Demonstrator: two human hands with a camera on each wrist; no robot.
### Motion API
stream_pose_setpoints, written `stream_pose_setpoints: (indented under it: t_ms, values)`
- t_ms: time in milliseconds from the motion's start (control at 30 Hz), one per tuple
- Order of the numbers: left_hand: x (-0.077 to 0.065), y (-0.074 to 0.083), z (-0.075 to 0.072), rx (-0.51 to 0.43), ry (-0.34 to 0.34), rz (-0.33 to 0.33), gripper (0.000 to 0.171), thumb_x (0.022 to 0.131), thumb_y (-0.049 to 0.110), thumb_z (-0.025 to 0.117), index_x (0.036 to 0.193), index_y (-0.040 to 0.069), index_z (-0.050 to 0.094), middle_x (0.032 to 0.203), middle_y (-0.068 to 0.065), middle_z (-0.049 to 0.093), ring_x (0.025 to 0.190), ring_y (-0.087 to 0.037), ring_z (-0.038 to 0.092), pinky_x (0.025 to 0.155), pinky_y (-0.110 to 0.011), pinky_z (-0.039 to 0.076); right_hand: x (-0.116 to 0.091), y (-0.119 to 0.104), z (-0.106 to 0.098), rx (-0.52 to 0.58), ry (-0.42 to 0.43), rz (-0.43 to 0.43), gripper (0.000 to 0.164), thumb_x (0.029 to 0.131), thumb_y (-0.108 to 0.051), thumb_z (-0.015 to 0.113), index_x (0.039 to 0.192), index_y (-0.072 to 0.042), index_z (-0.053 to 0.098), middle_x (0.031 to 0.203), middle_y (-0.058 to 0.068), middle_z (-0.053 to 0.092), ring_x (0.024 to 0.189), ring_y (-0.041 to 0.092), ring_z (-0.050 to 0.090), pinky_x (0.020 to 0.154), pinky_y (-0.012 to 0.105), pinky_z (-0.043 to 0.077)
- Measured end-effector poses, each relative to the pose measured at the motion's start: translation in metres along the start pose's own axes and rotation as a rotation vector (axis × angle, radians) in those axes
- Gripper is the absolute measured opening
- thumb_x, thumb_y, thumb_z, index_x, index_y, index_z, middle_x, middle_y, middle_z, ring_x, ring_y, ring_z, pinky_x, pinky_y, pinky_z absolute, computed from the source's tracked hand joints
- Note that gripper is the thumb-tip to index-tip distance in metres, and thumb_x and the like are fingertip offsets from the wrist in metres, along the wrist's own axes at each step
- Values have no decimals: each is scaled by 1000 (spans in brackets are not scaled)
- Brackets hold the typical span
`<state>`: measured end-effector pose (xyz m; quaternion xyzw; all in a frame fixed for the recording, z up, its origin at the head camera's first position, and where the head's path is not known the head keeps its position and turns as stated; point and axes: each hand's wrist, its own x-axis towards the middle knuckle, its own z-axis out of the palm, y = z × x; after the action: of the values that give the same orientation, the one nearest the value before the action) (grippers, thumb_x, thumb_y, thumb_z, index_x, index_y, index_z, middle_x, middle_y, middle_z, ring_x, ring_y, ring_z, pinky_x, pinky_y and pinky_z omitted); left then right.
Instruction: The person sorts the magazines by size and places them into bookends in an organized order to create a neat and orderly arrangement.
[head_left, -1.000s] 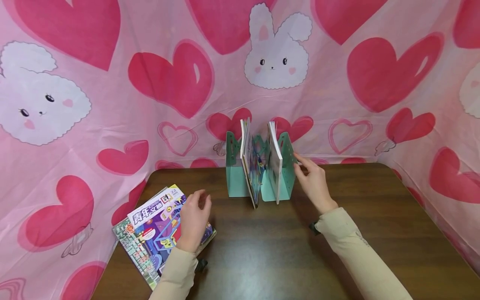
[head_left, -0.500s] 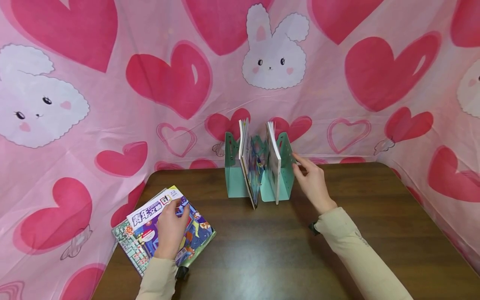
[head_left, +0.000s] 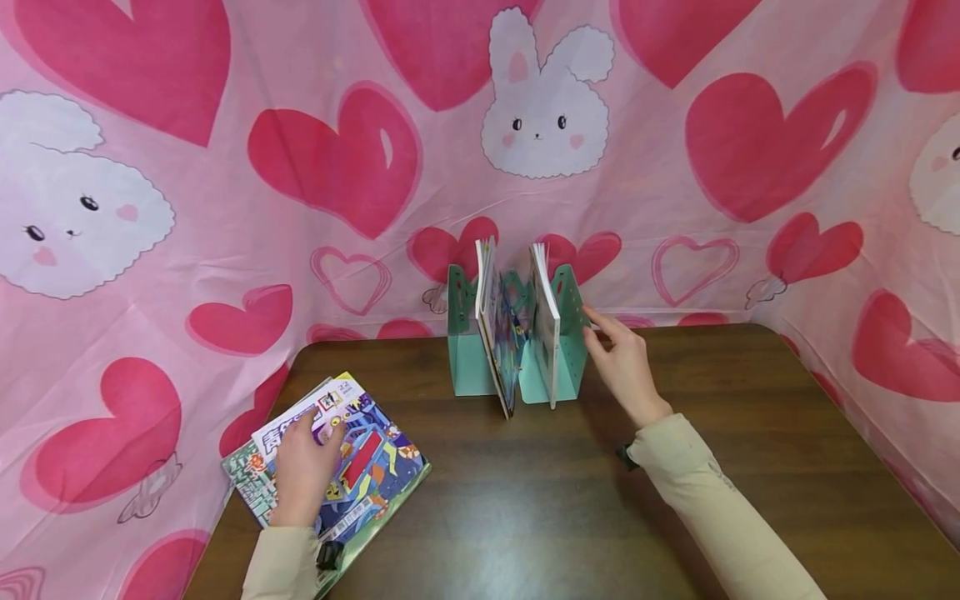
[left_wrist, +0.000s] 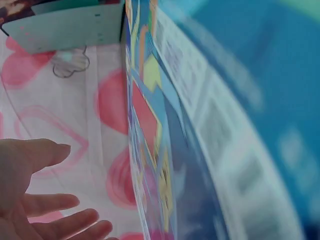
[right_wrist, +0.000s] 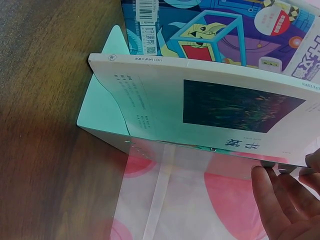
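Note:
My left hand is over a pile of magazines, the top one with a colourful cartoon cover. In the left wrist view its fingers are spread and loosely bent, apart from the cover, with nothing between them. At the back, a mint-green bookend holds upright magazines: a cartoon-covered group on the left and a white one on the right. My right hand grips the edge of the bookend's right panel, fingertips at both sides of that edge in the right wrist view.
The dark wooden table carries everything. Directly behind it hangs a pink cloth with hearts and rabbits, which also runs along both sides. The magazine pile lies near the table's left edge.
My left hand has moved left across the magazine pile, uncovering more of the top cover on its right. My right hand keeps its place at the bookend.

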<state>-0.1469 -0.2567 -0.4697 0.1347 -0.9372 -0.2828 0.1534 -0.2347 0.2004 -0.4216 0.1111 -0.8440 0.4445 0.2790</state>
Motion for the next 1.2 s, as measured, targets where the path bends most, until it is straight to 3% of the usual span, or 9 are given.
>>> stream_pose_setpoints:
  t_ms: [400,567,833,1000,1200]
  values:
    - [1,-22,-17,94,-142,-115,84,95,30,73,149,-20,33,136,-45,42,123,-60,43,105,-72,41,3,-1,0,3,7,-5,38,99,-3,67,138,-3,67,128,21,70,97,35,72,75,1,41]
    - [-1,-32,-20,109,-174,-157,91,92,33,75,148,-22,28,130,-45,39,119,-58,38,103,-74,39,1,-1,1,13,2,-4,39,99,-2,67,138,-2,67,127,22,70,96,35,72,73,2,41]
    - [-2,-51,-23,114,-235,-229,127,89,44,77,153,-21,-11,139,-55,22,129,-69,22,108,-79,28,0,0,0,4,8,-6,38,100,-3,67,137,-2,67,127,22,71,94,34,71,70,4,41]
    - [1,-58,-25,117,-278,-232,131,87,46,79,150,-24,-13,138,-58,21,128,-71,21,113,-77,21,-1,0,0,0,10,-10,38,99,-2,68,137,-2,67,125,22,71,89,31,67,67,5,40]
    - [5,-57,-29,84,-342,-258,130,88,42,79,151,-22,-15,137,-56,22,128,-71,22,113,-77,23,0,1,1,2,14,-16,38,99,-2,67,137,-2,68,125,22,71,92,32,69,69,4,40]
